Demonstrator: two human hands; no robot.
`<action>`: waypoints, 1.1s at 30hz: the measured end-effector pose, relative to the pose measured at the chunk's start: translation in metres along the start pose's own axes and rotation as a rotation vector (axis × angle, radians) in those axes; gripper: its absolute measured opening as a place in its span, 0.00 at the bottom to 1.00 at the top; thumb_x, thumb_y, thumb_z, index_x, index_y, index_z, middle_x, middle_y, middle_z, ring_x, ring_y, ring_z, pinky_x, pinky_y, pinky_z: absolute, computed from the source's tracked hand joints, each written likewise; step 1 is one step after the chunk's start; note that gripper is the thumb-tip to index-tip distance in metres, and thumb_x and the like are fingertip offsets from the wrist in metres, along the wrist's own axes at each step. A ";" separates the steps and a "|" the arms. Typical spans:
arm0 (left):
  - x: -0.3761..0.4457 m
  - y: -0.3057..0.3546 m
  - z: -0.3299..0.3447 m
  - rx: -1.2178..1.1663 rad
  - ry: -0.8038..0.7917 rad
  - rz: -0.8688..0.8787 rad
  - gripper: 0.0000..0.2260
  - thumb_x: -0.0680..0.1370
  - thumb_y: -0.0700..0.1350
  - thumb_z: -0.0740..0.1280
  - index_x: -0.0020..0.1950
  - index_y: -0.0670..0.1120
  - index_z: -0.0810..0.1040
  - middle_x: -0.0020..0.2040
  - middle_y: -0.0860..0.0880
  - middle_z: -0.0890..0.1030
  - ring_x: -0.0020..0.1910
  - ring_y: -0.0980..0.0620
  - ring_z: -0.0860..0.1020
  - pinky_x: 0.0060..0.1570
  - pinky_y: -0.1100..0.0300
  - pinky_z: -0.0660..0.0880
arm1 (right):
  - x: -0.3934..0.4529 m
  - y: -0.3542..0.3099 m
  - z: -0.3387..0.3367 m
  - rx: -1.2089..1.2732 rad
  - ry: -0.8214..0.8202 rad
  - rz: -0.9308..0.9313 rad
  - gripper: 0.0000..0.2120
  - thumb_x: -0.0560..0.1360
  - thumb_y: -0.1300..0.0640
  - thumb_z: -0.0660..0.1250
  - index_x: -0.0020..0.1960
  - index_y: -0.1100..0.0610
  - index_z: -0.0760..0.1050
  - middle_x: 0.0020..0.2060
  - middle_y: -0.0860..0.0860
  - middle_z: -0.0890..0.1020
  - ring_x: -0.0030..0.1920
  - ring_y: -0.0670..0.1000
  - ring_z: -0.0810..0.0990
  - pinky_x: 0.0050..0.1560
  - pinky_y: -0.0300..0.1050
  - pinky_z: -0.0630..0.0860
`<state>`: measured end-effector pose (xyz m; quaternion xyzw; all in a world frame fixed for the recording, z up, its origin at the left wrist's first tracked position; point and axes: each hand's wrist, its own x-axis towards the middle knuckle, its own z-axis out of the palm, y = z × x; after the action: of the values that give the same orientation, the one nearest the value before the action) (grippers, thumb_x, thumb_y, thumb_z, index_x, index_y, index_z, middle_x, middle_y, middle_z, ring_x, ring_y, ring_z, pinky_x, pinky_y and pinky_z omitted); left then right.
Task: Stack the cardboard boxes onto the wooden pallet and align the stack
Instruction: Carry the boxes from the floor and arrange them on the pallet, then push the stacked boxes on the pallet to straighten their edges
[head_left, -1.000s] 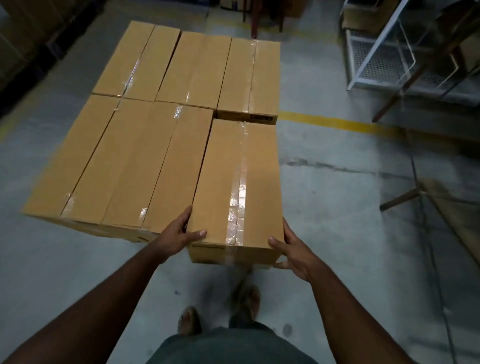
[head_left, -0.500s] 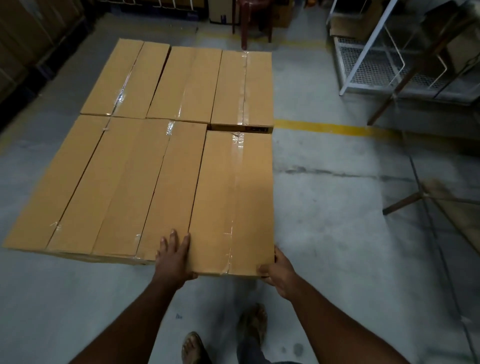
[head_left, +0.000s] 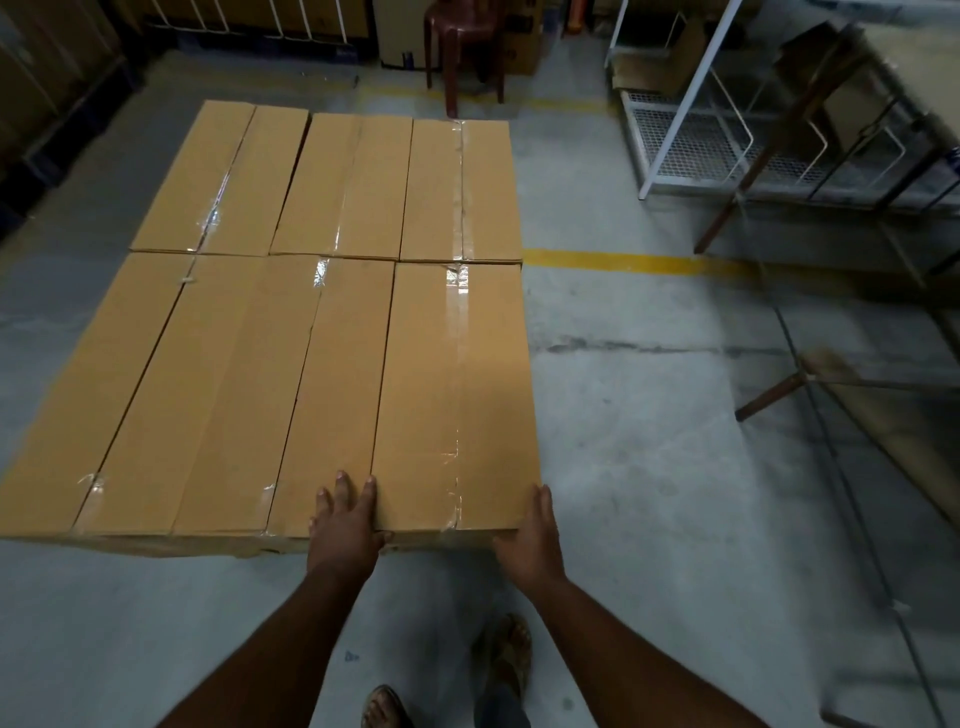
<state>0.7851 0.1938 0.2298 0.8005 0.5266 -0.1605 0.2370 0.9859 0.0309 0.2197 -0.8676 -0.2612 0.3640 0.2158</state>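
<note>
Head view, nearest first: two sandalled feet (head_left: 501, 654) stand on the concrete floor (head_left: 649, 493), and both forearms reach forward to the near end of the stack. The left hand (head_left: 345, 525) lies flat with straight fingers across the seam between the near-right box (head_left: 457, 395) and the box beside it (head_left: 332, 395), thumb tucked under the near edge; it presses, it does not grasp. The right hand (head_left: 530, 540) is pressed against that box's near-right corner, fingers straight along the side, released rather than clenched.

This box sits level in the layer, its long side touching its neighbour and its far end meeting the far-right box (head_left: 462, 192). To its left, further long boxes (head_left: 145, 395) fill the near row, and beyond them a far row (head_left: 270, 182) completes the rectangle. The pallet is hidden under the cardboard, so I cannot confirm it directly.

By my judgement this layer is now full and the box in hand is placed; what remains is squaring its near edge with the row, and any further layers. No loose boxes waiting to be stacked are plainly visible. Farther off stand a yellow line (head_left: 623, 262), a wire rack (head_left: 727, 145) and a red chair (head_left: 467, 47).
</note>
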 end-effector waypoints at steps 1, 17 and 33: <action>0.000 0.000 0.000 0.005 -0.004 0.002 0.41 0.81 0.55 0.69 0.85 0.54 0.45 0.85 0.43 0.41 0.82 0.35 0.44 0.80 0.37 0.53 | -0.001 -0.001 0.003 -0.033 -0.041 -0.004 0.47 0.78 0.56 0.72 0.85 0.56 0.44 0.85 0.50 0.42 0.83 0.64 0.48 0.80 0.55 0.59; -0.010 0.005 -0.007 0.031 -0.022 0.058 0.39 0.81 0.57 0.68 0.84 0.48 0.50 0.84 0.41 0.45 0.82 0.34 0.49 0.79 0.41 0.57 | -0.012 -0.004 -0.005 -0.064 -0.061 -0.070 0.36 0.80 0.52 0.71 0.83 0.52 0.59 0.85 0.50 0.53 0.84 0.57 0.46 0.80 0.54 0.56; -0.059 0.097 0.006 -0.411 0.320 0.263 0.22 0.82 0.45 0.69 0.75 0.45 0.73 0.75 0.46 0.74 0.74 0.46 0.71 0.68 0.58 0.65 | -0.019 0.039 -0.099 0.439 0.054 -0.201 0.19 0.81 0.62 0.69 0.72 0.58 0.76 0.66 0.51 0.82 0.61 0.46 0.80 0.53 0.27 0.74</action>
<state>0.8509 0.1132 0.2754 0.8123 0.4705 0.1101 0.3267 1.0598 -0.0292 0.2708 -0.7788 -0.2550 0.3654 0.4414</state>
